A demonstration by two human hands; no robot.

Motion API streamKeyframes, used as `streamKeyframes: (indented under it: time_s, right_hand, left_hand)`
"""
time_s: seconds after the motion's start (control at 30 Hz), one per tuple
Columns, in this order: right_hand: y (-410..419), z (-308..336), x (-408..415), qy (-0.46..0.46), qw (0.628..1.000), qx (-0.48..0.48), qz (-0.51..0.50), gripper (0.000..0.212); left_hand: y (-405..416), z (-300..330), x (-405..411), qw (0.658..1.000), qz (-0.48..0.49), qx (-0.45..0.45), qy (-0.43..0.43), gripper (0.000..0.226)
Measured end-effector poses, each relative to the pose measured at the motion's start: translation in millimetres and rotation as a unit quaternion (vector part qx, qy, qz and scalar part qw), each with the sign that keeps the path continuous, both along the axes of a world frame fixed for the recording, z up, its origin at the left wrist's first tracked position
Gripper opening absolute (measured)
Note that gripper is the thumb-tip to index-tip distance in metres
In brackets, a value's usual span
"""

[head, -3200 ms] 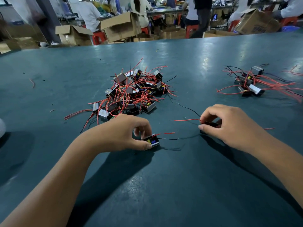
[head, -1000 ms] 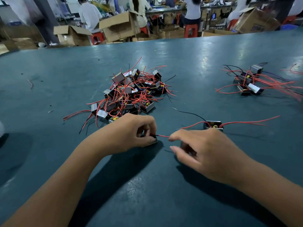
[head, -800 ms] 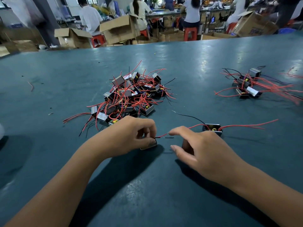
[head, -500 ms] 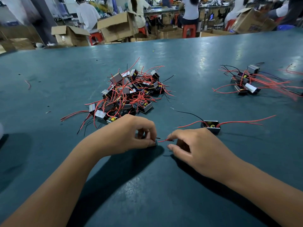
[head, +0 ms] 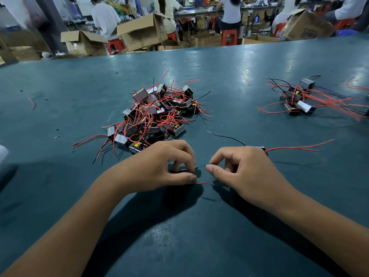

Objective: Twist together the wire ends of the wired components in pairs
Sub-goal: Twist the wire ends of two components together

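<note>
Behind the big green bench [head: 239,226], people sit on red stools among open boxes.

Only the head view is here. The left hand [head: 165,164] is curled down over a small part on the bench, holding it. You can hardly see the part; only a dark bit shows under the fingers. A short red wire end [head: 202,182] sticks out by its thumb.

The right hand [head: 245,172] has come much closer. A moment ago it was reaching in with a red wire between the two hands. Now its thumb and first finger pinch a thin dark wire tip right next to the left hand's fingers. So the two ends look nearly ready to be twisted, but I cannot see a twist yet.

A second part [head: 259,148] lies just behind the right hand, mostly hidden by it. Its long red wires [head: 299,147] run off to the right, and a black wire [head: 225,136] curls away.

The big pile [head: 155,114] of parts waits past the left hand. A small pile [head: 299,100] lies far right, and its wires are cut off at the edge.
</note>
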State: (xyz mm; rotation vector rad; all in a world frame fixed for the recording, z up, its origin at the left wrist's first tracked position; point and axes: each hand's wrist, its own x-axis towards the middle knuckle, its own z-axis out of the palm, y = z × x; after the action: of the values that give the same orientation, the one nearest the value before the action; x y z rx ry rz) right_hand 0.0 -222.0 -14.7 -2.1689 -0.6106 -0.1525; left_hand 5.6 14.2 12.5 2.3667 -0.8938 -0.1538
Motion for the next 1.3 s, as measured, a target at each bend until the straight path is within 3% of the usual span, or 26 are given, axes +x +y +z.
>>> streamKeyframes:
  time_s: [0.3, 0.57, 0.77, 1.1, 1.3]
  right_hand:
    - [-14, 12, 9, -0.081, 0.995, 0.046, -0.037, 0.006]
    - [-25, 18, 12, -0.183, 0.978, -0.097, 0.041, 0.016]
    - [-24, 14, 16, -0.203, 0.968, -0.148, 0.032, 0.019]
    - [-22, 16, 15, -0.212, 0.963, -0.165, 0.025, 0.004]
    - [-21, 15, 14, -0.167, 0.975, -0.146, 0.008, 0.009]
  left_hand:
    - [-6, -9, 3, 1.000, 0.002, 0.012, -0.025, 0.024]
    - [-8, -8, 0, 0.999, 0.015, 0.025, -0.013, 0.043]
    - [-12, -8, 2, 0.999, 0.043, 0.017, -0.027, 0.040]
    - [-7, -9, 6, 0.996, 0.069, 0.007, -0.055, 0.049]
    - [-13, -10, 5, 0.991, 0.088, 0.012, -0.104, 0.031]
